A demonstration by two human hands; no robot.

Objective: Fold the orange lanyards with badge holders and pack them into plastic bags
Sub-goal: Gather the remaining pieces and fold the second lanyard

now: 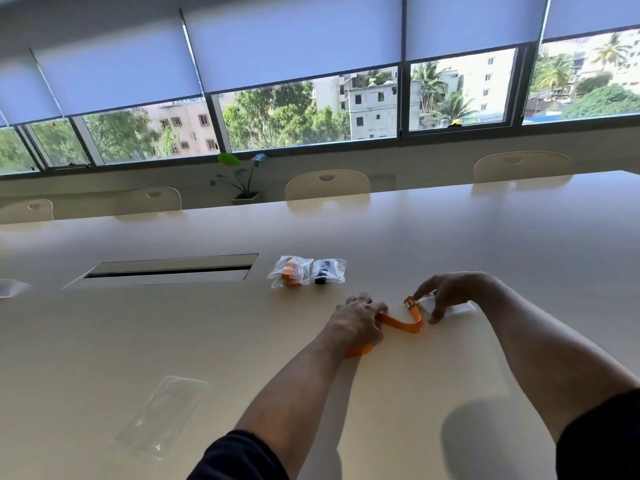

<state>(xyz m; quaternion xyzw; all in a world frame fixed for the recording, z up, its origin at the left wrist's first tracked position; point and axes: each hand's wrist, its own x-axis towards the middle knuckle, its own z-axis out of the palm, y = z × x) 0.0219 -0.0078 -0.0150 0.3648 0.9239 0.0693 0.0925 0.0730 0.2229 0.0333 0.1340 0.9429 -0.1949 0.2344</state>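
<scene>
An orange lanyard [403, 323] lies on the white table [450, 237] between my hands. My left hand [358, 322] grips a folded bundle of the strap, part of which shows orange under my palm. My right hand [446, 294] pinches the clear badge holder [457, 308] at the lanyard's clip end. An empty clear plastic bag [162, 415] lies flat at the near left. Farther back sit a packed bag with an orange lanyard [291, 271] and a packed bag with a dark lanyard [329, 271].
A cable hatch [166, 270] is recessed in the table at the left. Another clear item [10, 287] lies at the far left edge. Chairs [327, 185] and a potted plant [242, 181] stand beyond the table under the windows.
</scene>
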